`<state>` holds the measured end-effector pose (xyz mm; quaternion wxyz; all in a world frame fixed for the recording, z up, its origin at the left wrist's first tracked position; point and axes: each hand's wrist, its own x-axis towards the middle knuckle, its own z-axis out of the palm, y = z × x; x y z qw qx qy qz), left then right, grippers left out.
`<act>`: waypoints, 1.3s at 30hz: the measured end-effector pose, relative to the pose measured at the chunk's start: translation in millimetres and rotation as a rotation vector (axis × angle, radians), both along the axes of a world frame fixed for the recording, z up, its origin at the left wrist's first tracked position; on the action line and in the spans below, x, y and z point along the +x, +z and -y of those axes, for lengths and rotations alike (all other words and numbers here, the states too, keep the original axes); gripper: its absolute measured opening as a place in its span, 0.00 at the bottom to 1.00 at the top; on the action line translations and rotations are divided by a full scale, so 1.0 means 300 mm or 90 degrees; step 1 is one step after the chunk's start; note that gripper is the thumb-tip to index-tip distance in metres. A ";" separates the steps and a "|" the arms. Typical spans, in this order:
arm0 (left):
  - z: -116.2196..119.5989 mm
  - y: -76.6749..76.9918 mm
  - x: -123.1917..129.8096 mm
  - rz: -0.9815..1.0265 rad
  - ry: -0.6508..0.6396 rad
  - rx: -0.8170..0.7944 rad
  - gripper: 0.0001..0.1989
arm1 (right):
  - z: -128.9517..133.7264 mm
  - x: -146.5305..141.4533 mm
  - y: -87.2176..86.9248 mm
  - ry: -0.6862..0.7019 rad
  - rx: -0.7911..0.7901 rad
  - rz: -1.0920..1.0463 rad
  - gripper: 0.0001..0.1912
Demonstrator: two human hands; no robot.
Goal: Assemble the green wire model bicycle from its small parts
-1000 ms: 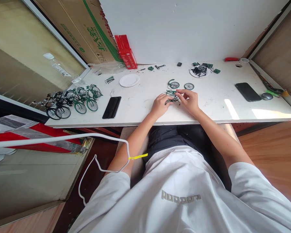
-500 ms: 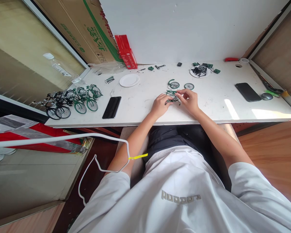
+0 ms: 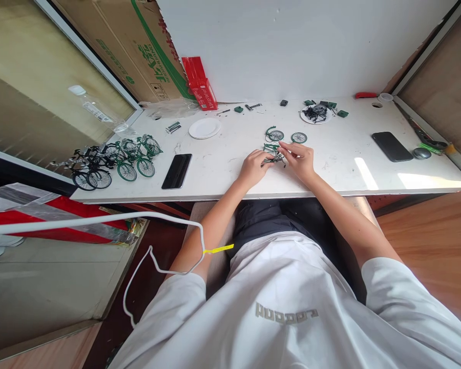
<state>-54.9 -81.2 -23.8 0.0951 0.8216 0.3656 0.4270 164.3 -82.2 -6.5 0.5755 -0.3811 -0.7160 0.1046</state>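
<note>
Between my hands, low over the white table [image 3: 223, 174], is a small green model bicycle frame [image 3: 271, 147] with dark parts on it. My left hand [image 3: 254, 166] pinches its near left side, fingers closed. From the right, my right hand [image 3: 299, 156] has thumb and forefinger pressed together at the frame's upper right; any tiny part in that pinch is too small to make out. Just beyond my fingers lie a spoked wheel with a green fender [image 3: 275, 135] and a loose wheel [image 3: 299, 137].
Finished-looking model bicycles [image 3: 126, 156] stand at the left, near a phone [image 3: 176, 171] and a white plate [image 3: 205, 128]. A plate of black parts [image 3: 315, 114] sits at the back right. Another phone [image 3: 392, 146] lies far right. A white cable [image 3: 100, 221] crosses the lower left.
My right fingers have shifted very slightly at the bicycle frame. Both hands otherwise stay in place, and the things on the table have not moved.
</note>
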 end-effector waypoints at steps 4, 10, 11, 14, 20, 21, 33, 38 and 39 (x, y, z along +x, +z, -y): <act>0.000 -0.003 0.001 0.016 -0.009 -0.003 0.08 | 0.012 -0.004 0.008 0.038 -0.039 -0.008 0.31; -0.005 -0.008 -0.003 0.004 -0.001 -0.012 0.08 | 0.026 -0.003 0.016 0.068 -0.110 -0.048 0.31; -0.007 -0.009 -0.004 0.003 -0.002 -0.008 0.09 | 0.025 -0.003 0.016 0.068 -0.109 -0.052 0.31; -0.010 -0.014 -0.007 0.005 -0.014 0.013 0.09 | 0.021 -0.002 0.017 0.054 -0.100 -0.054 0.33; -0.013 -0.021 -0.008 0.009 -0.027 0.040 0.10 | 0.019 -0.005 0.025 0.021 -0.108 -0.057 0.36; -0.014 -0.022 -0.008 0.008 -0.026 0.041 0.10 | 0.019 -0.005 0.026 0.021 -0.111 -0.060 0.36; -0.014 -0.024 -0.004 0.015 -0.025 0.039 0.09 | 0.028 -0.002 0.032 0.030 -0.099 -0.050 0.34; -0.010 -0.020 -0.002 0.016 -0.027 0.036 0.09 | 0.039 -0.009 0.036 0.047 -0.088 -0.056 0.32; -0.010 -0.019 -0.002 0.016 -0.027 0.035 0.08 | 0.041 -0.011 0.037 0.054 -0.090 -0.056 0.31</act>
